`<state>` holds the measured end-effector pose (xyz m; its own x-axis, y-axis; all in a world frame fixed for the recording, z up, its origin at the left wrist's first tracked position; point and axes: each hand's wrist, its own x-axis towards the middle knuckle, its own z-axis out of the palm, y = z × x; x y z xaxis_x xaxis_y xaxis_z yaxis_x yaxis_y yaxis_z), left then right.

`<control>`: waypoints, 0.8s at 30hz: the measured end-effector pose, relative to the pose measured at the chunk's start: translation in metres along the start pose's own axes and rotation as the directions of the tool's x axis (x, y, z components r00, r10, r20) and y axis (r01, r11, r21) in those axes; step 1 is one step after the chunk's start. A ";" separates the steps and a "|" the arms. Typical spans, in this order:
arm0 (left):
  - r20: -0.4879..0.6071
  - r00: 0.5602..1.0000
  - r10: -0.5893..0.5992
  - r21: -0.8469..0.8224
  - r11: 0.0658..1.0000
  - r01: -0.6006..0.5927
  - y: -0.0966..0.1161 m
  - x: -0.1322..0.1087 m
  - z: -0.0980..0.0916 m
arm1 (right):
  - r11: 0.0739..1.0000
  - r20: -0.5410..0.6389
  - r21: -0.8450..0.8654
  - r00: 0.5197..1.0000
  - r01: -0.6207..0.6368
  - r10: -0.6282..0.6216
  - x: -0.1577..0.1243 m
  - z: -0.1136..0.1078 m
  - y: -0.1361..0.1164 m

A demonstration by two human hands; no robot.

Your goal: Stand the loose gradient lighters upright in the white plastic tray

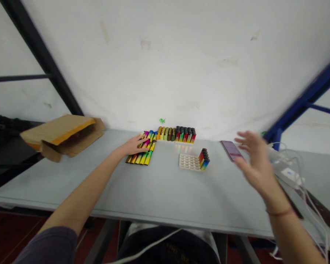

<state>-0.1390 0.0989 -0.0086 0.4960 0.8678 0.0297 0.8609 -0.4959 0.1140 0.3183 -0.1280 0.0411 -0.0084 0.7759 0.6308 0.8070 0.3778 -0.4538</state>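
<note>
My left hand (136, 145) rests with its fingers spread over several lighters (140, 157) lying flat in rows on the table. Whether it grips one is hard to see, but the fingers look stretched out. My right hand (254, 157), a little blurred, is raised above the table at the right, its fingers apart and nothing in it. Between the hands sits a white tray (189, 162) with round-cornered slots. One row of upright lighters (204, 159) with black tops fills its right end.
Against the wall stand yellow lighters (165, 134) and a tray of red-green lighters (185, 135). An open cardboard box (63, 132) lies at the left. A phone (232, 149) lies at the right, near a power strip (288, 174) with white cables.
</note>
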 end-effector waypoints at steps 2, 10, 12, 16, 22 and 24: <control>-0.008 1.000 -0.026 0.012 1.000 0.026 0.003 0.003 0.000 | 0.993 0.103 0.032 0.988 -0.116 0.113 -0.002 0.030 0.012; -0.160 0.983 -0.090 -0.031 0.996 0.086 0.037 -0.004 -0.006 | 0.939 0.371 0.136 0.895 -0.317 0.248 -0.002 0.109 0.044; -0.267 0.964 -0.021 -0.069 0.998 0.003 0.064 -0.007 -0.009 | 0.947 0.422 0.094 0.874 -0.306 0.240 0.000 0.109 0.037; -0.237 0.949 0.206 -0.267 0.926 -0.268 0.153 0.001 -0.004 | 0.959 0.425 0.001 0.868 -0.283 0.255 0.001 0.109 0.026; -0.100 0.973 0.209 -0.528 0.818 -0.230 0.274 0.026 0.032 | 0.967 0.347 -0.059 0.903 -0.247 0.252 -0.006 0.117 0.023; -0.092 0.984 0.150 -0.580 0.796 -0.176 0.289 0.029 0.040 | 0.968 0.314 -0.077 0.916 -0.239 0.251 -0.008 0.120 0.023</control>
<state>0.1283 -0.0208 -0.0148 0.6070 0.7826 0.1382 0.5317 -0.5291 0.6613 0.2663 -0.0648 -0.0500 0.0099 0.9639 0.2660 0.8286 0.1410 -0.5417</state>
